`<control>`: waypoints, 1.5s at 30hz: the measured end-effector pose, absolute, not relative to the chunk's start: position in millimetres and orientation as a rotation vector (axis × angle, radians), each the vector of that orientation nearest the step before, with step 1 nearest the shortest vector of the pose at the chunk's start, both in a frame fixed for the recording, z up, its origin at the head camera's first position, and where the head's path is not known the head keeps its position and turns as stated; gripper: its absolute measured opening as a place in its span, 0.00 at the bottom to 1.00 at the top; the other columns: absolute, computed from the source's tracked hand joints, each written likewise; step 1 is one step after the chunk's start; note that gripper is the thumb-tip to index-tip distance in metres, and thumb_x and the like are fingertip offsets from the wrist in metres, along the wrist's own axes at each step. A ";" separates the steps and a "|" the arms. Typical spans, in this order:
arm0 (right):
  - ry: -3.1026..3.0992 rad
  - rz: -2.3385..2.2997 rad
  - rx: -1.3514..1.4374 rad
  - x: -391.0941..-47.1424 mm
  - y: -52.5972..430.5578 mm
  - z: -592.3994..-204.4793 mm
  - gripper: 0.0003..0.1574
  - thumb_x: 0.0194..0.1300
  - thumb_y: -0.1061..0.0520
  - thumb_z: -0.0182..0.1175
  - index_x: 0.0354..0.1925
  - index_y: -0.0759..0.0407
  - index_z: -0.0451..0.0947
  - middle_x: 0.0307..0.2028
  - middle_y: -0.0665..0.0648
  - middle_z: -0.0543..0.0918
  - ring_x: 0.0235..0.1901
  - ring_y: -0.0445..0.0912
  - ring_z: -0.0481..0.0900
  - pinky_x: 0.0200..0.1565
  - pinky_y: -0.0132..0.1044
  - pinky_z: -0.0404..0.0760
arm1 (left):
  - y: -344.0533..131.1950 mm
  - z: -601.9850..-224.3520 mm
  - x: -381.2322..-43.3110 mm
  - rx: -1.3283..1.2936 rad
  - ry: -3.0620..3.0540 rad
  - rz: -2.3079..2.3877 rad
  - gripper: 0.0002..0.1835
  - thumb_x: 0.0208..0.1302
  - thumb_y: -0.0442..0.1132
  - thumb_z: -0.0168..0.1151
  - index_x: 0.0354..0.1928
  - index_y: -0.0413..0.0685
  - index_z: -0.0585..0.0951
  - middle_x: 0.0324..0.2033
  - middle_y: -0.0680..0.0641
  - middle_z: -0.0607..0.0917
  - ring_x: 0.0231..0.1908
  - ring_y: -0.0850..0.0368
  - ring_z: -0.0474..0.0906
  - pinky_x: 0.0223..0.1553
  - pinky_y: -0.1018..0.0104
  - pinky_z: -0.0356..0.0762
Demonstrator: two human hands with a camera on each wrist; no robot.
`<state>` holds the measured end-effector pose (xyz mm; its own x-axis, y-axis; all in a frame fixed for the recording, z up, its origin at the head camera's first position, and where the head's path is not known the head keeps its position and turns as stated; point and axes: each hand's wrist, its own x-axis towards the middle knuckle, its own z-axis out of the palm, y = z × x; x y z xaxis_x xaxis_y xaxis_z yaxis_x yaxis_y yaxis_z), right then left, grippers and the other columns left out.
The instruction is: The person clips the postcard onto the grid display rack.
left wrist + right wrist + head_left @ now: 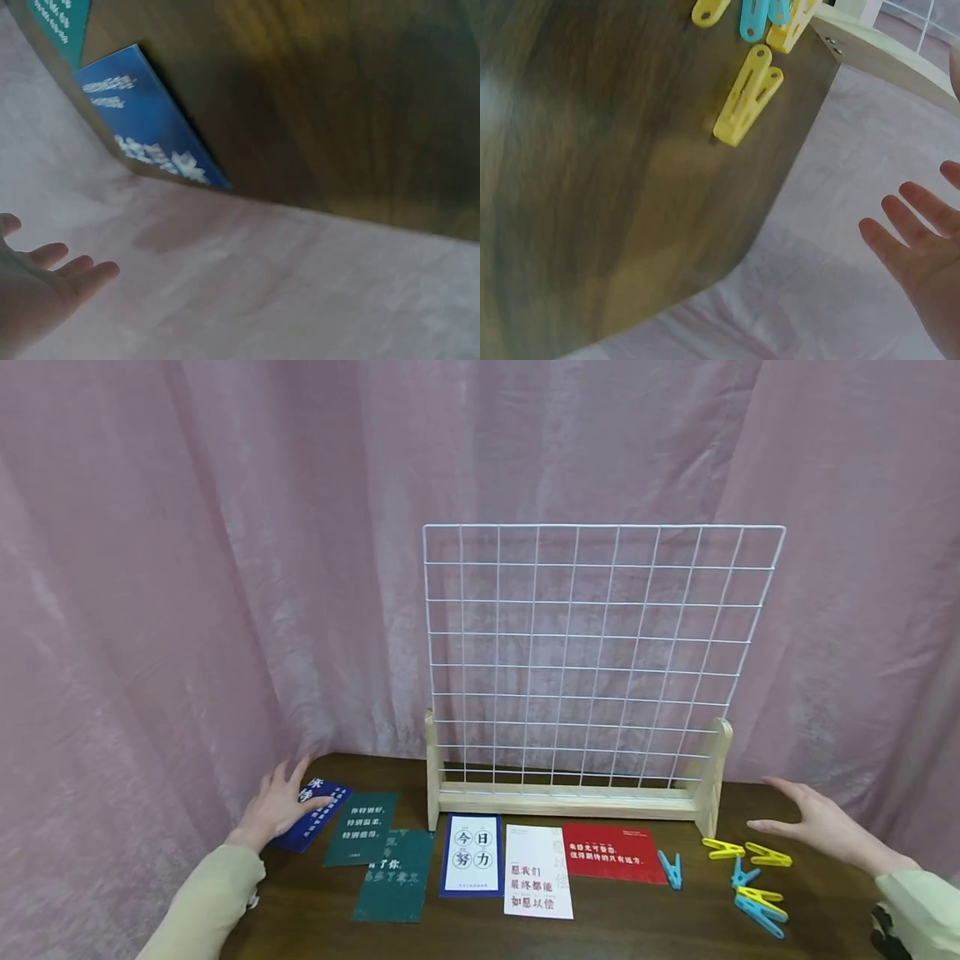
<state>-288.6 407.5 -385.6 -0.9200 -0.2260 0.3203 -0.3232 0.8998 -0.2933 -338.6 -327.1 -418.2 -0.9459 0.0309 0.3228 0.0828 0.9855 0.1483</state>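
My left hand [276, 806] is at the table's left end, fingers spread, overlapping a dark blue card [318, 810] in the head view. In the left wrist view that blue card [150, 120] lies apart from the fingers [94, 279]. My right hand [821, 827] hovers at the right end with thumb and fingers apart and nothing between them. Nearest to it are yellow clothespins [768, 855] and blue clothespins [759, 917], several in a loose group. A yellow clothespin [748, 96] also shows in the right wrist view, left of the fingers [885, 244].
A white wire grid [592, 652] stands upright in a wooden base [562, 802] at the back. Before it lie two green cards [393, 889], a blue-bordered card [472, 856], a white card [536, 872] and a red card [615, 853]. Pink curtain [225, 568] hangs behind.
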 end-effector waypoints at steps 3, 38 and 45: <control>-2.777 0.537 0.413 -292.8 407.3 -392.7 0.44 0.33 0.43 0.55 0.48 0.60 0.52 0.41 0.65 0.60 0.38 0.58 0.56 0.31 0.48 0.55 | -329.2 -421.5 -337.7 -0.074 -2.799 -0.255 0.46 0.31 0.67 0.42 0.52 0.56 0.39 0.46 0.35 0.48 0.41 0.37 0.45 0.23 0.43 0.53; -2.793 0.915 0.462 -305.0 453.1 -479.8 0.33 0.34 0.48 0.57 0.43 0.55 0.61 0.39 0.56 0.66 0.37 0.30 0.58 0.31 0.29 0.60 | -343.6 -459.9 -346.0 0.143 -2.747 -0.661 0.49 0.22 0.57 0.59 0.48 0.36 0.53 0.38 0.32 0.60 0.36 0.38 0.54 0.33 0.48 0.51; -2.817 0.897 0.421 -328.5 474.5 -507.5 0.33 0.33 0.47 0.57 0.44 0.47 0.60 0.40 0.49 0.65 0.38 0.29 0.56 0.32 0.25 0.59 | -344.6 -461.1 -343.8 0.326 -2.856 -0.660 0.54 0.15 0.57 0.60 0.49 0.39 0.49 0.37 0.32 0.57 0.35 0.35 0.50 0.30 0.43 0.45</control>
